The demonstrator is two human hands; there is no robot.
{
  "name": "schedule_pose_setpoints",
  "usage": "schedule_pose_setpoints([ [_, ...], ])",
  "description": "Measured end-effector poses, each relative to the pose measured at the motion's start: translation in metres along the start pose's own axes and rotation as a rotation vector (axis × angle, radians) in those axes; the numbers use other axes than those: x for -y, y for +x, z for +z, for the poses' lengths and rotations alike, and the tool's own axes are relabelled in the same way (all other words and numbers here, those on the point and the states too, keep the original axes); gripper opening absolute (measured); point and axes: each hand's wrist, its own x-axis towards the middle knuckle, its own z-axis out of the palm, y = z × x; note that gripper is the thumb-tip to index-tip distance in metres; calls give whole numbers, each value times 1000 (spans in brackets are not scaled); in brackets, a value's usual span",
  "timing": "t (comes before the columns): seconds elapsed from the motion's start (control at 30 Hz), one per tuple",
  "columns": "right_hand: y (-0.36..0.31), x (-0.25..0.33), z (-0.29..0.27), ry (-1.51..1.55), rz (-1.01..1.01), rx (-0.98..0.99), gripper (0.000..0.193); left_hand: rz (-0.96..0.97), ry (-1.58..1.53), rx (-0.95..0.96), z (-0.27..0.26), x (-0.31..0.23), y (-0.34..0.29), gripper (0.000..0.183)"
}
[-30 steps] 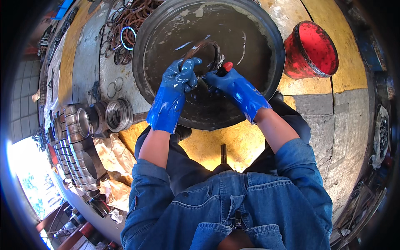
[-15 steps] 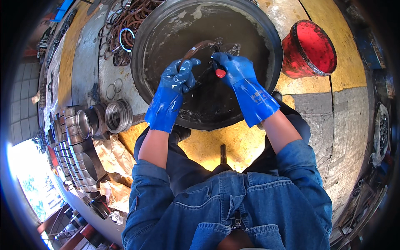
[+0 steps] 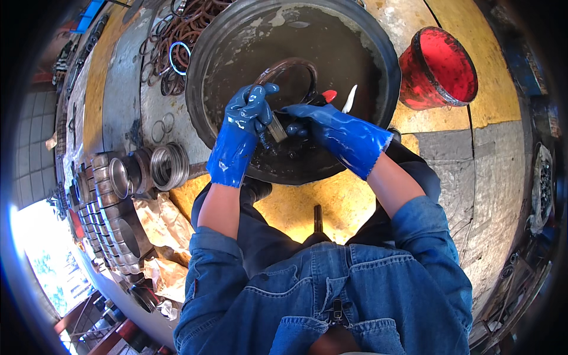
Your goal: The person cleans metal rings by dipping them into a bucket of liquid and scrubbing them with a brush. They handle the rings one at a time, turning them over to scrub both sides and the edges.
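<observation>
Gripped ring point(image 3: 287, 61) in left hand point(image 3: 247, 112), tool point(image 3: 329, 96) in right hand point(image 3: 325, 123), over basin point(image 3: 391, 77). Saw bucket point(image 3: 415, 80) right, ring heap point(image 3: 192, 26) far left.

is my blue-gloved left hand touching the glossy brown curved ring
Touching. The head view shows the blue-gloved left hand closed around the left end of the glossy brown curved ring, with no gap between them.
</observation>
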Motion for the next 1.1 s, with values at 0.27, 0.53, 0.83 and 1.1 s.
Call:
schedule_pose_setpoints([
  [0.27, -23, 48, -12, -527, -282, -288, 26, 116, -558, 87, -40, 9, 18, 44],
  [0.53, -20, 43, -17, -512, -339, -10, 37, -98, -588, -201, -25, 0, 20, 44],
  [0.83, -23, 54, -2, -1933, -529, -401, 19, 745, 1307, -127, -4, -13, 10, 62],
  [1.1, -3, 31, -32, -1650, -523, -373, 23, 81, 1137, 287, 14, -5, 7, 37],
])
